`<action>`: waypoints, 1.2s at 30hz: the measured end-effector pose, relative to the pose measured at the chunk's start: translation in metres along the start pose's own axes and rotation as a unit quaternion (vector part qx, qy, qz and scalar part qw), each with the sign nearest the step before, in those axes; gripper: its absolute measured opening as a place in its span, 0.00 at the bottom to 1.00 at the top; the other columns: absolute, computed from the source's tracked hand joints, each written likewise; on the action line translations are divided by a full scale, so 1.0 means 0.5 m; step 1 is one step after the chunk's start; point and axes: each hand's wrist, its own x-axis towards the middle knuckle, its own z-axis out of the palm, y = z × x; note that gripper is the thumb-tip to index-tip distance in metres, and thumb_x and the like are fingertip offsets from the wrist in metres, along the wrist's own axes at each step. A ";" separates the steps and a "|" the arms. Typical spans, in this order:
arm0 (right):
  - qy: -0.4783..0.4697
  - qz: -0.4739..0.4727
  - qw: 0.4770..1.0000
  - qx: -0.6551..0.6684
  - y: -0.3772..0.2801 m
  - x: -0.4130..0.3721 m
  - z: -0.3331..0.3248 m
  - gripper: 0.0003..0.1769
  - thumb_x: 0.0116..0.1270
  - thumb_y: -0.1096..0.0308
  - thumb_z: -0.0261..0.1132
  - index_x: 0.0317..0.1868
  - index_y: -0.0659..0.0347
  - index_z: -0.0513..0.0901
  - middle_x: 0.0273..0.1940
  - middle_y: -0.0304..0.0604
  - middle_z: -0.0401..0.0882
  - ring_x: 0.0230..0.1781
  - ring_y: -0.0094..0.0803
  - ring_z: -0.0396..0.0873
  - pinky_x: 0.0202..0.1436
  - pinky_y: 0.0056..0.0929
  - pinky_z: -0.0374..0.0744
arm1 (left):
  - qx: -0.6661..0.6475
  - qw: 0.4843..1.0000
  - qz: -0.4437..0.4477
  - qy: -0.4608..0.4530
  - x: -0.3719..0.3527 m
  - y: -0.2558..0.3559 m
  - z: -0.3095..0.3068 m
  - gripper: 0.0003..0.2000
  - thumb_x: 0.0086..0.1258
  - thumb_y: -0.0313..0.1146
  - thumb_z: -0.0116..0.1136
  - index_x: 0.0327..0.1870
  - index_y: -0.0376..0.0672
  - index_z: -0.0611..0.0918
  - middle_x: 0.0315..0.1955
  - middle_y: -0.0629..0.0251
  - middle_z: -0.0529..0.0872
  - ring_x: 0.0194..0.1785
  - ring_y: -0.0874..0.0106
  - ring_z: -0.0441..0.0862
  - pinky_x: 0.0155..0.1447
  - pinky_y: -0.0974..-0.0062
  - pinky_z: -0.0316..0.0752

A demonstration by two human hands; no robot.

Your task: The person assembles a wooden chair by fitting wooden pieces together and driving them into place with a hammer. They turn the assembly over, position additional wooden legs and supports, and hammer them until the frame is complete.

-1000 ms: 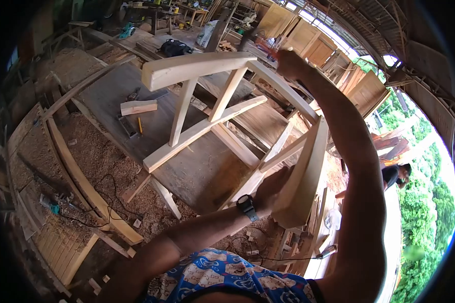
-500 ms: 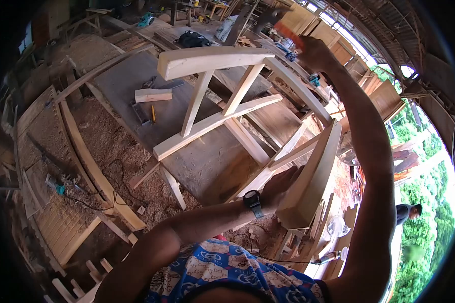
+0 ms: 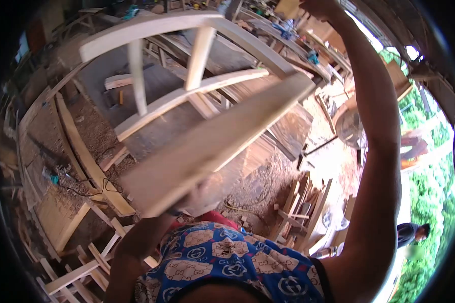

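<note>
A pale wooden frame fills the middle, with curved rails, two short crosspieces and a wide board slanting toward me. My left hand, blurred and partly covered by this board, grips the frame from beneath its near end. High at the top edge is my right hand, raised on an outstretched arm and cut off by the picture. Its fingers are curled; the orange-handled hammer seen in it earlier is now outside the view.
Behind the frame lies a dark work surface with a wood block and a yellow pencil-like item. Long curved planks are at left, stacked offcuts at lower right. Another person is at far right.
The wooden frame has shifted left and turned, its wide board now slanting across the middle. My left hand has moved left with it. My right hand has gone up, taking the hammer out of view.
</note>
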 end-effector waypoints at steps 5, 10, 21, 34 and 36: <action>-0.036 0.015 0.997 0.064 0.446 0.016 0.345 0.17 0.60 0.60 0.74 0.41 0.66 0.85 0.30 0.53 0.86 0.26 0.41 0.87 0.28 0.39 0.83 | -0.057 0.977 -0.203 -0.037 -0.168 -0.040 0.095 0.11 0.75 0.29 0.56 0.52 0.32 0.75 0.41 0.46 0.81 0.42 0.49 0.80 0.45 0.57 0.74; -0.011 0.210 0.921 0.328 0.569 -0.221 0.886 0.37 0.63 0.52 0.72 0.69 0.61 0.74 0.49 0.57 0.83 0.47 0.40 0.83 0.43 0.42 0.80 | 0.032 0.964 -0.262 -0.019 -0.154 0.010 0.052 0.11 0.73 0.29 0.57 0.51 0.34 0.79 0.38 0.46 0.85 0.40 0.51 0.84 0.45 0.58 0.77; -0.122 0.401 0.855 0.306 0.355 -0.609 1.253 0.27 0.58 0.61 0.68 0.57 0.65 0.82 0.53 0.56 0.83 0.56 0.54 0.80 0.62 0.44 0.78 | 0.236 0.921 -0.308 0.022 -0.185 -0.020 -0.046 0.13 0.67 0.31 0.66 0.49 0.38 0.81 0.42 0.57 0.86 0.35 0.64 0.84 0.42 0.64 0.80; -0.221 -0.132 0.392 0.883 -0.026 -0.201 0.947 0.32 0.64 0.74 0.66 0.68 0.63 0.67 0.63 0.45 0.73 0.60 0.33 0.76 0.58 0.34 0.78 | -0.065 0.899 -0.430 -0.055 -0.071 0.031 0.065 0.19 0.64 0.36 0.69 0.54 0.41 0.81 0.48 0.55 0.86 0.55 0.60 0.83 0.60 0.59 0.75; -0.294 -0.133 0.279 0.905 -0.063 -0.168 0.901 0.32 0.63 0.75 0.66 0.68 0.63 0.66 0.63 0.45 0.73 0.60 0.32 0.76 0.58 0.34 0.78 | 0.017 0.920 -0.390 0.045 -0.099 0.048 0.073 0.21 0.62 0.37 0.71 0.54 0.40 0.81 0.48 0.53 0.87 0.54 0.58 0.84 0.59 0.58 0.76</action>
